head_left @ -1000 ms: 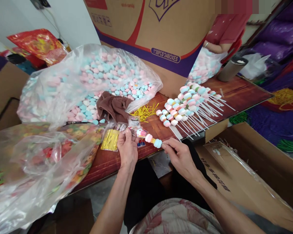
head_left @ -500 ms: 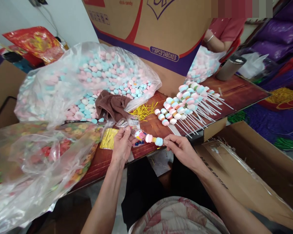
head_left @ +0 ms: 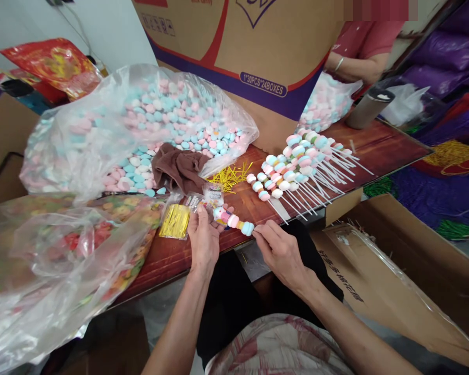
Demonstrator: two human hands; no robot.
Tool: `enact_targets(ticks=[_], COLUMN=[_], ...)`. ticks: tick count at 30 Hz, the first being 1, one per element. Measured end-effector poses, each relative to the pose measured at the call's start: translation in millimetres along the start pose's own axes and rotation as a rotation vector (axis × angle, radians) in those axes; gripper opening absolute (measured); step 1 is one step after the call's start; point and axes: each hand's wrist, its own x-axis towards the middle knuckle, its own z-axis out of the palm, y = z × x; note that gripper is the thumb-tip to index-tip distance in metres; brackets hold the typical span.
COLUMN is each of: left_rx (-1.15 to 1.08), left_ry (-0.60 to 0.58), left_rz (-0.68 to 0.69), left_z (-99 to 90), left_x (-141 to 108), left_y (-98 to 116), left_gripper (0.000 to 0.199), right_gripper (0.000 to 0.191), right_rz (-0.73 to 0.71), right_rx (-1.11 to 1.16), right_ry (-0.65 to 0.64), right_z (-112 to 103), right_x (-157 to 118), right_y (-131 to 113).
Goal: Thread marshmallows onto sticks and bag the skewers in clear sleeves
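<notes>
Between my hands is a candy skewer [head_left: 233, 221] with pink, yellow and blue pieces, its upper end inside a small printed clear bag [head_left: 220, 213]. My left hand [head_left: 205, 234] pinches the bag at its open end. At the blue end, my right hand [head_left: 275, 245] is closed on the skewer's stick, mostly hidden by the fingers. Beside my left hand lies a packet of gold twist ties [head_left: 175, 221]; loose gold ties [head_left: 230, 178] are just behind. Finished-looking skewers [head_left: 297, 161] with white sticks are piled to the right on the table [head_left: 234, 239].
A big clear bag of pink and blue candies [head_left: 140, 120] fills the back left, with a brown cloth [head_left: 175, 166] before it. Another bag [head_left: 82, 250] lies front left. A large carton [head_left: 238, 47], a tumbler [head_left: 369, 108] and a person's arm [head_left: 354, 67] are behind; an open box [head_left: 394, 271] stands right.
The skewer and my right hand have moved slightly left and down. My left hand has shifted a little right, and the skewer's upper part sits closer to it.
</notes>
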Motion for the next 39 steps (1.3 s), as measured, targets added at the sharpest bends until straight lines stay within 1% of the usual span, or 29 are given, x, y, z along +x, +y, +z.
enact_targets(ticks=[4, 9, 11, 12, 14, 16, 18, 20, 22, 24, 26, 27, 30, 32, 33, 35, 37, 39], left_rx=[0.014, 0.0, 0.009, 0.008, -0.017, -0.066, -0.109, -0.136, -0.143, -0.13, -0.097, -0.075, -0.006, 0.028, 0.039, 0.055, 0.055, 0.036], left_ry=[-0.06, -0.082, -0.088, -0.091, -0.116, -0.151, -0.168, -0.173, -0.183, -0.196, -0.211, -0.219, -0.25, -0.276, -0.292, -0.324, -0.351, -0.362], left_rz=[-0.067, -0.094, -0.107, -0.115, -0.144, -0.192, -0.24, -0.264, -0.276, -0.285, -0.283, -0.276, -0.262, -0.285, -0.306, -0.344, -0.35, -0.324], left_z=[1.1, 8.0, 10.6, 11.4, 11.9, 11.2, 10.4, 10.3, 11.6, 13.9, 16.6, 17.7, 18.4, 16.1, 14.4, 10.4, 7.8, 7.9], left_x=[-1, -9, -13, -13, -13, -11, -8, -6, -6, -9, -12, -14, -17, -17, -15, -9, 0, 11], left_y=[1, -7, -9, -9, -8, -5, -3, -2, -3, -4, -5, -5, -3, 2, 4, 11, 19, 25], left_gripper=[0.037, 0.029, 0.027, 0.026, 0.027, 0.028, 0.029, 0.029, 0.027, 0.027, 0.027, 0.026, 0.023, 0.021, 0.022, 0.026, 0.037, 0.05], right_gripper=[0.022, 0.023, 0.024, 0.024, 0.022, 0.021, 0.022, 0.023, 0.023, 0.024, 0.024, 0.024, 0.025, 0.027, 0.027, 0.026, 0.025, 0.026], right_rz=[-0.059, -0.149, -0.142, -0.104, 0.055, 0.303, 0.584, 0.81, 0.933, 0.979, 0.983, 0.973, 0.912, 0.864, 0.847, 0.835, 0.836, 0.837], right_rx=[-0.069, -0.199, -0.153, -0.074, 0.184, 0.534, 0.918, 1.277, 1.543, 1.684, 1.708, 1.683, 1.511, 1.411, 1.388, 1.4, 1.449, 1.5], right_ry=[0.063, 0.094, 0.09, 0.085, 0.064, 0.008, -0.099, -0.215, -0.295, -0.331, -0.306, -0.265, -0.087, -0.021, -0.019, -0.059, -0.118, -0.169], right_z=[2, 8, 11, 12, 12, 10, 7, 5, 4, 5, 8, 10, 14, 14, 14, 11, 8, 5], right_x=[1, 0, 0, 0, 1, 3, 6, 8, 10, 11, 11, 11, 9, 8, 8, 8, 9, 11], right_y=[1, -2, -4, -5, -7, -9, -9, -8, -7, -7, -9, -10, -15, -17, -17, -17, -16, -16])
